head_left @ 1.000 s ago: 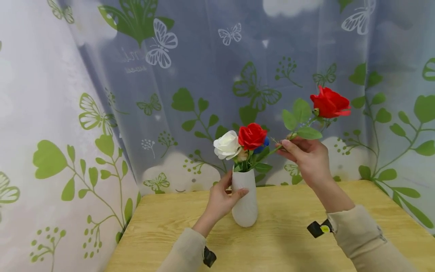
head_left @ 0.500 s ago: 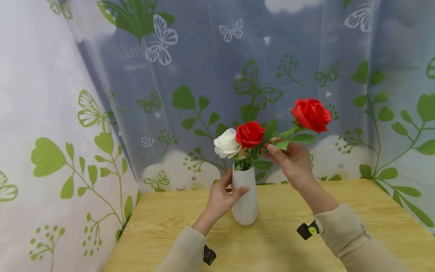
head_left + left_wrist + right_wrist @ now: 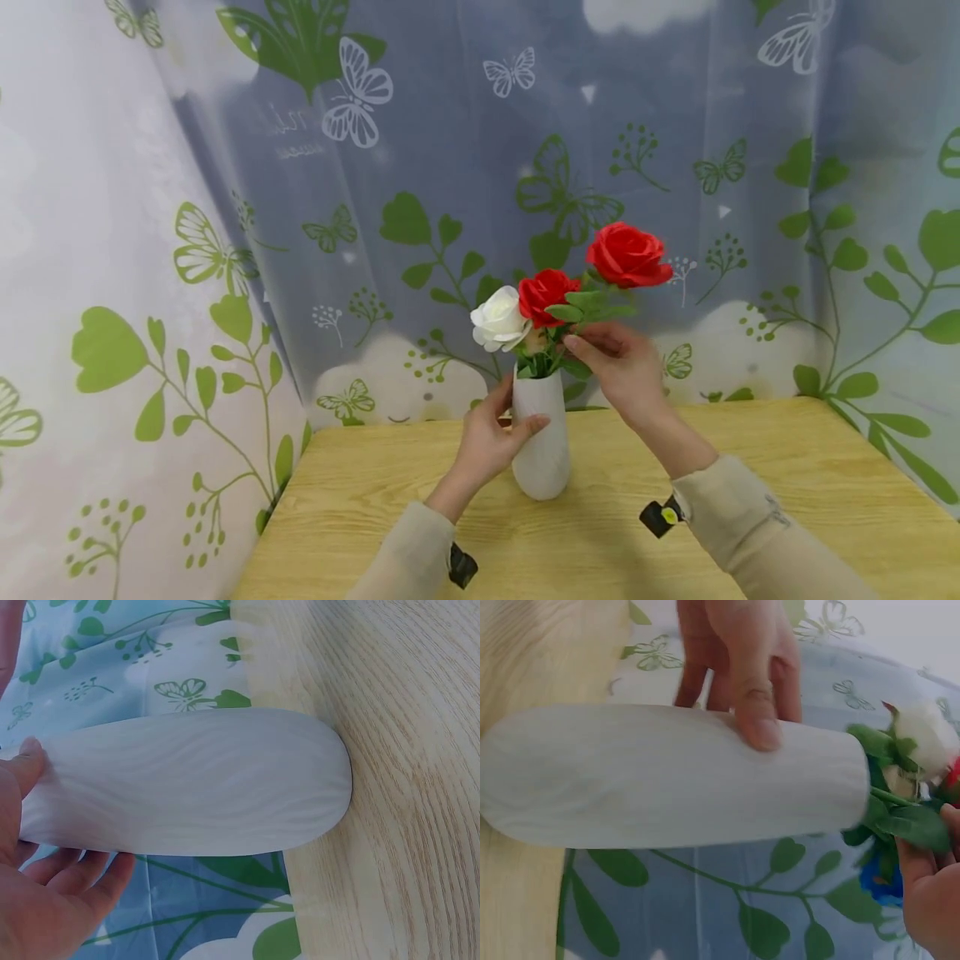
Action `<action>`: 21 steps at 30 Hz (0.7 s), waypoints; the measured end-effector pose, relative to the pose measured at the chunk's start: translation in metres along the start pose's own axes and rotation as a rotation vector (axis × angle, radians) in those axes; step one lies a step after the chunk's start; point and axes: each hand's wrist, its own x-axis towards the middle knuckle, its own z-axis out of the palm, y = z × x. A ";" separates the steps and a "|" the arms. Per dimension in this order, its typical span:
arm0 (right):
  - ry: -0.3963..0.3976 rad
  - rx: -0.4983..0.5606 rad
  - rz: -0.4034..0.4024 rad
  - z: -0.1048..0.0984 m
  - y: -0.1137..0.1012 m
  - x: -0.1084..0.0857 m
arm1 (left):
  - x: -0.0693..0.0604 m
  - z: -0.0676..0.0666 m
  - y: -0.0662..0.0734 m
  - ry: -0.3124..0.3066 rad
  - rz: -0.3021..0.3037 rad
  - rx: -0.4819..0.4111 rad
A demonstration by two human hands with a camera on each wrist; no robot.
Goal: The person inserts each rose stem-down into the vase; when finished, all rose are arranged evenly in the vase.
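A white ribbed vase stands upright on the wooden table. My left hand grips its upper part from the left, thumb across the front. In the vase are a white rose and a red rose; the right wrist view also shows a blue flower at the mouth. With thumb and fingers my right hand pinches the stem of a second red rose, just above and right of the mouth. That bloom leans right, higher than the others. Whether its stem end is inside the vase is hidden by leaves.
The light wooden table extends around the vase. Behind it and at both sides hangs a curtain printed with leaves and butterflies. A dark strap piece shows at each sleeve cuff.
My right hand has moved left and slightly down toward the vase mouth, bringing the held red rose closer to the other blooms and more upright. My left hand has stayed on the vase.
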 end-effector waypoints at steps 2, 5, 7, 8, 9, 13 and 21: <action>-0.018 -0.010 0.025 0.005 0.002 -0.002 | 0.000 0.000 0.000 -0.002 -0.001 0.001; -0.034 -0.037 0.069 0.010 0.006 -0.006 | -0.001 0.001 0.000 -0.010 -0.008 0.004; -0.025 -0.066 0.077 0.011 0.007 -0.008 | -0.001 0.002 0.000 -0.016 -0.014 0.005; -0.020 -0.074 0.072 0.011 0.007 -0.009 | -0.001 0.002 0.000 -0.016 -0.016 0.005; -0.016 -0.076 0.067 0.011 0.007 -0.010 | -0.001 0.002 -0.001 -0.014 -0.014 0.005; -0.014 -0.075 0.044 0.010 0.008 -0.010 | -0.001 0.003 -0.001 -0.003 -0.020 -0.001; -0.067 0.013 -0.021 0.007 0.009 -0.010 | 0.001 0.001 -0.002 0.001 0.000 0.005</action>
